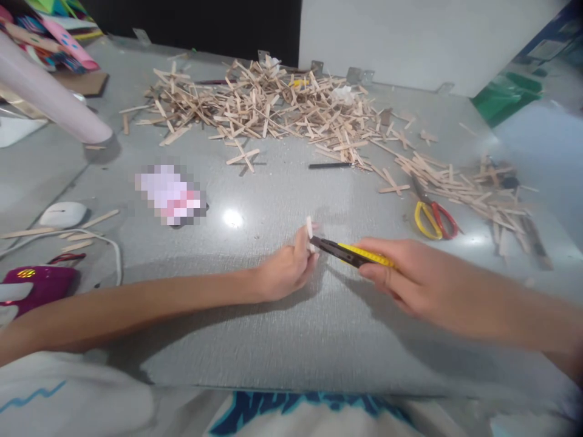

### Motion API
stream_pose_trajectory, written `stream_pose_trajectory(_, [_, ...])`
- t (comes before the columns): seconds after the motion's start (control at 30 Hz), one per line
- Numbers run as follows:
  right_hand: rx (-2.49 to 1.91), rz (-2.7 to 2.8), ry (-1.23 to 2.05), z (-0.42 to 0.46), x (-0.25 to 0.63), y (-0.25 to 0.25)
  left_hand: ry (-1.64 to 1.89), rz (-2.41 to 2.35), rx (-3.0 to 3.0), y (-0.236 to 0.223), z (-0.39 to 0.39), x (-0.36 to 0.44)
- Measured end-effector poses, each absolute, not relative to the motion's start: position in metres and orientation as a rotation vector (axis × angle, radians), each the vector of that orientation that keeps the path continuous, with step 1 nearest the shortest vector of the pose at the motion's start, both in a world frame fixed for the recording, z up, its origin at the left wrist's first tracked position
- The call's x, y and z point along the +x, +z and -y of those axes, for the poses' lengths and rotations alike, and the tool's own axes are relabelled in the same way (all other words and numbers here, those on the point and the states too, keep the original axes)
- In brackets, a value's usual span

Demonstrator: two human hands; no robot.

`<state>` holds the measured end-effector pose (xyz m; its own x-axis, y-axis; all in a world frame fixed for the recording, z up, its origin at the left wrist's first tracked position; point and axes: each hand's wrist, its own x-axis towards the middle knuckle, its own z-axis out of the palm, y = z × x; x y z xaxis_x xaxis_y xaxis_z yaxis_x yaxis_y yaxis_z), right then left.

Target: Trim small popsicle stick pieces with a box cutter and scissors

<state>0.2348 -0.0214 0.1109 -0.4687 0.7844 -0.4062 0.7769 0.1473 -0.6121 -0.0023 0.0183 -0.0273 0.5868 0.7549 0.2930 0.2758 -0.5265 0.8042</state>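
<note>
In the middle of the shiny grey tabletop point(255, 352), the left hand point(285, 273) pinches a small pale strip point(310, 227). From the right, the right hand point(410, 273) grasps a yellow-and-black utility knife point(350, 252), its tip just beside the strip. Scissors with yellow and red handles point(427, 201) lie farther right; a heap of flat pale wooden sticks point(255, 103) spreads along the far side.

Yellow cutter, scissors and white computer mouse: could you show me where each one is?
Yellow cutter point(348, 253): head view, on its body.
Scissors point(427, 201): head view, where blades meet handles.
White computer mouse point(64, 214): head view, on its top shell.
</note>
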Motion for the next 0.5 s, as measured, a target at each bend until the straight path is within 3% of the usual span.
stream_pose_trajectory(0.13, [-1.805, 2.261, 1.024, 0.036, 0.225, 0.092, 0.815, -0.88, 2.026, -0.024, -0.018, -0.004])
stream_pose_trajectory(0.37, [-1.663, 2.359, 1.184, 0.026, 0.227, 0.105, 0.785, -0.858, 2.041, -0.024, -0.017, -0.004])
stream_pose_trajectory(0.5, [-1.822, 2.329, 0.998, 0.029, 0.221, 0.092, 0.853, -0.862, 2.024, -0.025, -0.02, -0.003])
